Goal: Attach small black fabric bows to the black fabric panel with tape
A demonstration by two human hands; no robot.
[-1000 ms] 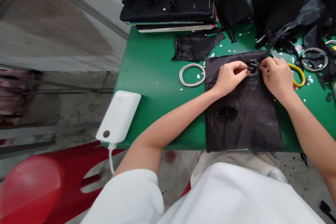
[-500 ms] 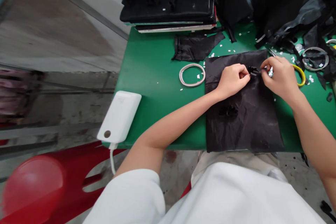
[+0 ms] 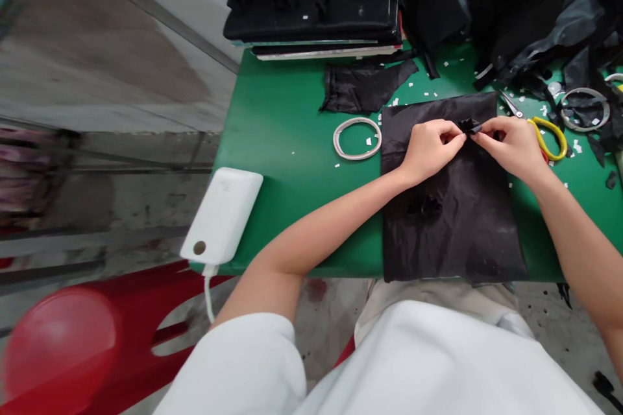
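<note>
Black rectangular cloth panel (image 3: 462, 227) reaching the near edge of the green tabletop (image 3: 292, 181), open room to its left, left hand (image 3: 434, 150) and right hand (image 3: 516, 148) pinching bunched black fabric (image 3: 469, 124) near the panel's far right corner

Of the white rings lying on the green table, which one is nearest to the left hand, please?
The white ring just left of the shiny black fabric sheet. The other fully visible white ring lies beyond the right hand, among black fabric scraps.
</note>
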